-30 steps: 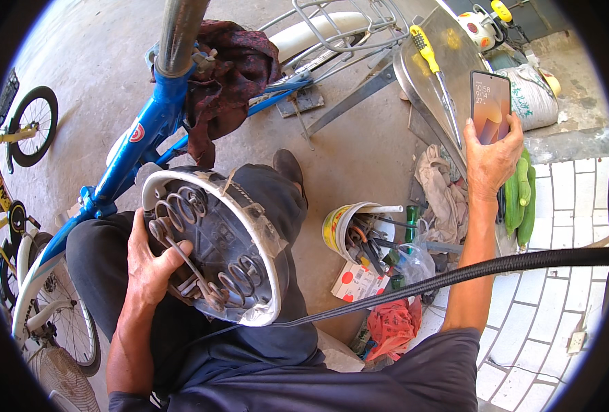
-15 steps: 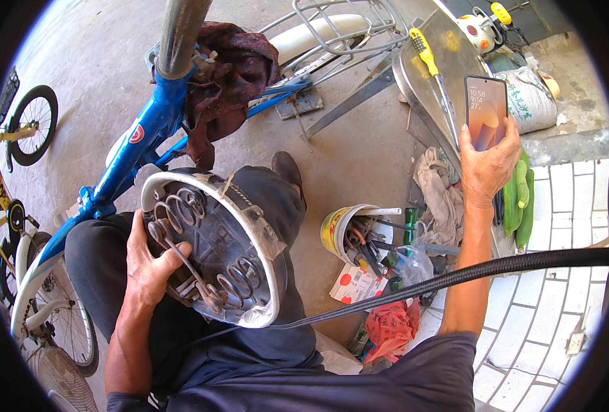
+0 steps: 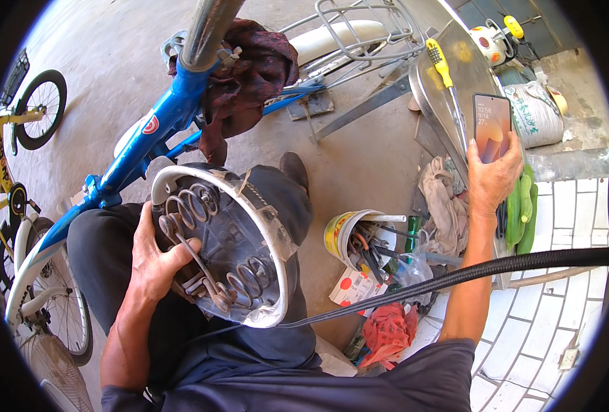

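Note:
My left hand (image 3: 155, 259) grips the near-left end of a bicycle saddle (image 3: 229, 237), thumb over its metal rail. The saddle lies across my lap, underside up, showing two coil springs, a black base and a worn white rim with tape on it. At the right, my right hand (image 3: 494, 182) holds up a smartphone (image 3: 493, 127), fingers and thumb on its lower edges and its lit screen facing me. Beyond my knees stands a blue bicycle frame (image 3: 157, 123), a dark red cloth (image 3: 246, 75) draped over it.
A tool bucket (image 3: 338, 237) stands right of my knees, near a red plastic bag (image 3: 390, 329). A yellow-handled screwdriver (image 3: 439, 63) lies on a metal-topped stool (image 3: 424, 79). Green gourds (image 3: 520, 206) rest beside my right wrist. A black strap (image 3: 483, 266) crosses over my right arm.
The phone in my right hand sits slightly lower in the picture. My view has shifted a little, so most surroundings appear farther right. My left hand keeps its grip on the saddle.

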Motion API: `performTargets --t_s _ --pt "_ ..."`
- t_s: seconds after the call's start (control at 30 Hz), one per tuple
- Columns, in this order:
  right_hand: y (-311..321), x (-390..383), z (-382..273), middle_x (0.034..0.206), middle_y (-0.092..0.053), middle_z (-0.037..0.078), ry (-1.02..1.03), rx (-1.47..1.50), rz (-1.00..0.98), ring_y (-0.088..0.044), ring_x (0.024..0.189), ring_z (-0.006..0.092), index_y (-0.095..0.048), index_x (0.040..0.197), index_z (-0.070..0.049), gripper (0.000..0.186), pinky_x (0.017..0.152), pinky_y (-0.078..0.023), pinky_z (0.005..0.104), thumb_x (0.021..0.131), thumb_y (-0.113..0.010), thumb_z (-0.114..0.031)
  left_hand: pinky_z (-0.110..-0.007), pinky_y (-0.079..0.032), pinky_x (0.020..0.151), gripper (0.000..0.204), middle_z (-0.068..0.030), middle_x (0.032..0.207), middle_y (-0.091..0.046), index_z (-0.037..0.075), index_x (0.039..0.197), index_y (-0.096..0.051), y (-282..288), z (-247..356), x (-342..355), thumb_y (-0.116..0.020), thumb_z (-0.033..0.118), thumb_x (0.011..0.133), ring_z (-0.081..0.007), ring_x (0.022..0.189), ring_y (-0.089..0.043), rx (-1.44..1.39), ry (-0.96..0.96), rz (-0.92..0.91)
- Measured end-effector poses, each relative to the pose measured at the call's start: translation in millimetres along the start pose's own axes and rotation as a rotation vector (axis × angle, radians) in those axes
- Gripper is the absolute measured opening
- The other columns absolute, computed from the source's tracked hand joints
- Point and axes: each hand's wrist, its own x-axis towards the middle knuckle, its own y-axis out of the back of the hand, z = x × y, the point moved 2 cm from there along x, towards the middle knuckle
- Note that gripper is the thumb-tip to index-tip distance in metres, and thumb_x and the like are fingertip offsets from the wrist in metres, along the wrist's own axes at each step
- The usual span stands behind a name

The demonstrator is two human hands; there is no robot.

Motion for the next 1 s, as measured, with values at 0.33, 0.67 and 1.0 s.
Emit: performTargets --t_s 0.33,0.67,1.0 --pt "-46.1 3.0 47.1 0.117 -0.059 0.022 -0.487 0.476 -0.423 -0.058 0.106 0.0323 -0.039 0.13 0.004 0.079 0.092 -0.043 0.036 0.069 -0.075 -0.031 -0.032 -0.047 0.085 0.075 -0.0122 0.101 -0.06 -0.002 0.12 -0.044 1.5 -1.2 0.1 -0.075 0.028 0.059 -0.0187 0.092 -0.058 0.001 0.017 0.004" --pt "-49.7 46.0 23.9 0.104 -0.066 0.019 -0.288 0.125 -0.473 -0.062 0.098 0.0326 -0.065 0.106 -0.001 0.052 0.086 -0.046 0.0375 0.079 -0.061 -0.045 -0.032 -0.047 0.084 0.073 -0.0119 0.1 -0.06 -0.002 0.118 -0.045 2.2 1.4 -0.7 -0.075 0.029 0.059 -0.0186 0.09 -0.058 0.045 0.008 0.011" --pt "-107.3 93.8 -43.9 0.096 -0.067 0.017 -0.045 0.017 -0.573 -0.064 0.092 0.0336 -0.068 0.1 -0.008 0.036 0.077 -0.048 0.0425 0.08 -0.064 -0.038 -0.032 -0.045 0.089 0.074 -0.0109 0.108 -0.057 -0.002 0.125 -0.038 1.0 0.8 -0.2 -0.076 0.015 0.064 -0.0187 0.099 -0.055 -0.124 0.018 -0.071"
